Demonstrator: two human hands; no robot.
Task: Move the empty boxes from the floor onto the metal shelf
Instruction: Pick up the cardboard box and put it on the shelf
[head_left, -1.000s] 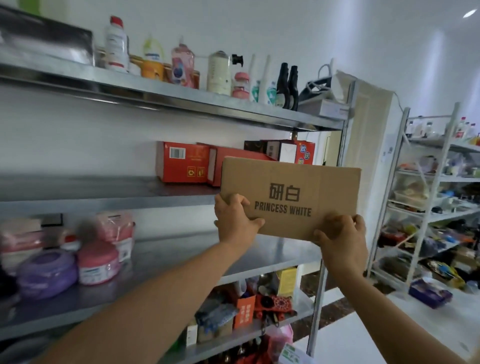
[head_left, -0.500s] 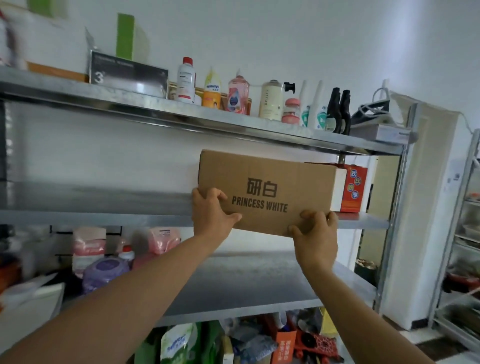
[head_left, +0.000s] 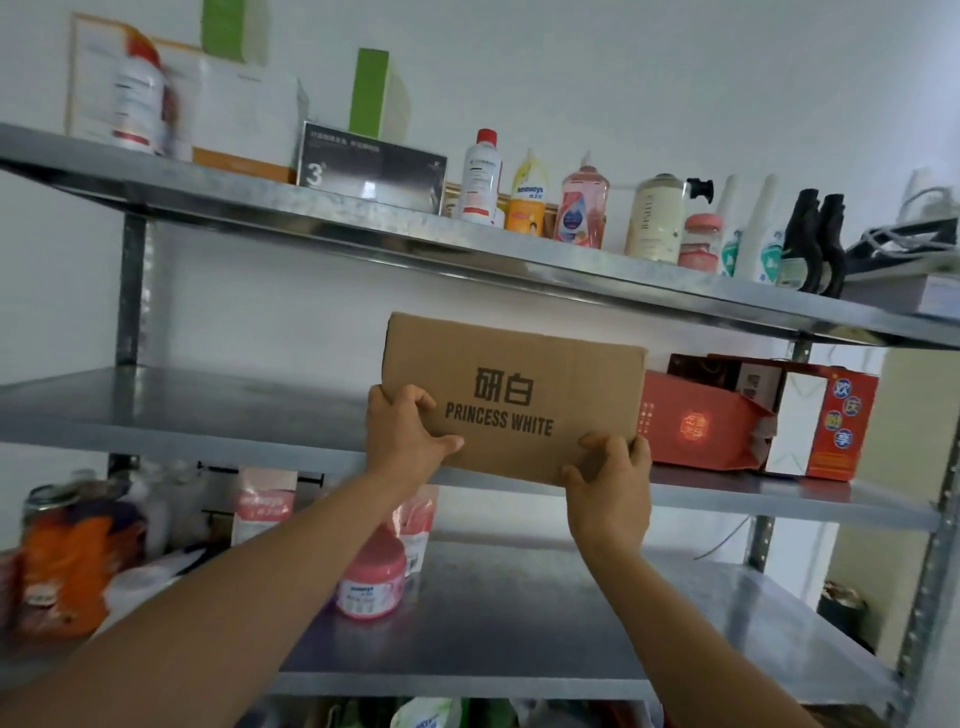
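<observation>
A brown cardboard box (head_left: 514, 374) printed "PRINCESS WHITE" is held at the front edge of the middle level of the metal shelf (head_left: 208, 415). My left hand (head_left: 402, 439) grips its lower left corner, thumb on the front face. My right hand (head_left: 610, 480) grips its lower right corner from below. The box's bottom edge hangs slightly lower than the shelf's front lip, and its right end is beside the red boxes (head_left: 727, 421) standing on that level.
The top level carries bottles (head_left: 582, 200) and cartons (head_left: 371, 166). A pink jar (head_left: 370, 579), pouches and an orange pack (head_left: 67, 551) sit on the level below. The left part of the middle level is bare metal. An upright post (head_left: 930, 571) stands at the right.
My view has closed in on the shelf. Both hands have carried the box up and in, from in front of the shelf to the edge of the middle level, left of the red boxes.
</observation>
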